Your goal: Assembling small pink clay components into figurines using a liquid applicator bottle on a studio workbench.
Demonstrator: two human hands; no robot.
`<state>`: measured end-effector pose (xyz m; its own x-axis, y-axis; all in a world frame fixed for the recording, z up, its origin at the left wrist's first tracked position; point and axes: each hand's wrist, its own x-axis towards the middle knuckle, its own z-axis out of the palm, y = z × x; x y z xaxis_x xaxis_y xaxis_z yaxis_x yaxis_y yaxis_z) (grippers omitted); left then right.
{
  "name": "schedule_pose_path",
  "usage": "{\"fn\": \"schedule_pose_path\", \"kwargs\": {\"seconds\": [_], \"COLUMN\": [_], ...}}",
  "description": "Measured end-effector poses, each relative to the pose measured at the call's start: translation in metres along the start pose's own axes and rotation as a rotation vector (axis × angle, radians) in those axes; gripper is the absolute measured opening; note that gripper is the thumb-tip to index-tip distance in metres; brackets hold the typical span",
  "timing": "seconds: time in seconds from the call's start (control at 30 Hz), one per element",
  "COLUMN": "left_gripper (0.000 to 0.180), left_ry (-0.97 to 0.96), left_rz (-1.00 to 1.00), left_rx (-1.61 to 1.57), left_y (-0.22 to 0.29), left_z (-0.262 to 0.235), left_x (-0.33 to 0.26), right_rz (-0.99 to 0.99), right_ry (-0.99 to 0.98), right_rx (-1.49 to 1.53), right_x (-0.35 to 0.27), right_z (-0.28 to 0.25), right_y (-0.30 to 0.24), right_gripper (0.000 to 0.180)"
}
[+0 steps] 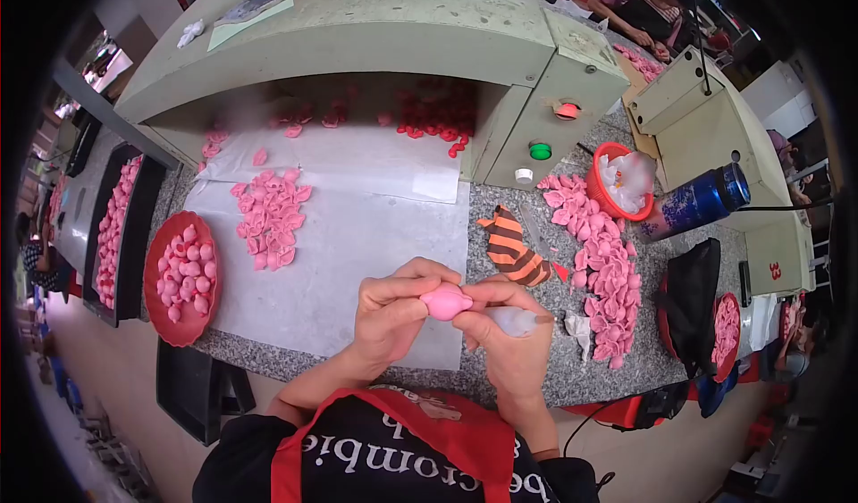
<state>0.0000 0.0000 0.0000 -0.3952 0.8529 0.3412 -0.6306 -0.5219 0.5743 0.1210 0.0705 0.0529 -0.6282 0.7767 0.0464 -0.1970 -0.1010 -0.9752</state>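
Pink bulb-shaped piece (446, 302) sits between the two hands, over white paper (357, 235); the left hand (386, 314) pinches its left end, the right hand (518, 353) its right end while also gripping a translucent bottle (511, 322). Beyond, left, lie pink petal-like pieces (270, 217).

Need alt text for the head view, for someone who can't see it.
A person's left hand and right hand hold a rounded pink piece above a speckled worktop, with a translucent whitish item in the right. More pink pieces sit in a red bowl at left and lie heaped at right; a pale open-fronted box stands behind.
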Motion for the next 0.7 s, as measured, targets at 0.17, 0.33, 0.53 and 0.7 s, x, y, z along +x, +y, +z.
{"fn": "schedule_pose_path", "kwargs": {"seconds": [0.17,0.33,0.53,0.7], "left_gripper": [0.027,0.025,0.025,0.024], "left_ry": [-0.008,-0.029,-0.026,-0.009], "left_rz": [-0.012,-0.033,-0.044,-0.003], "left_rx": [-0.006,-0.018,-0.02,0.018], "left_y": [-0.001,-0.003,-0.002,-0.003], "left_z": [-0.006,-0.007,-0.007,-0.007], "left_x": [-0.002,-0.001,-0.002,-0.002], "right_rz": [0.066,0.013,0.026,0.091], "right_ry": [-0.003,-0.015,0.01,0.065], "right_rx": [0.045,0.044,0.055,0.01], "right_x": [0.0,0.0,-0.003,-0.005], "right_z": [-0.005,-0.009,-0.006,0.0], "right_y": [0.002,0.006,0.006,0.003], "right_gripper": [0.018,0.015,0.015,0.022]}}
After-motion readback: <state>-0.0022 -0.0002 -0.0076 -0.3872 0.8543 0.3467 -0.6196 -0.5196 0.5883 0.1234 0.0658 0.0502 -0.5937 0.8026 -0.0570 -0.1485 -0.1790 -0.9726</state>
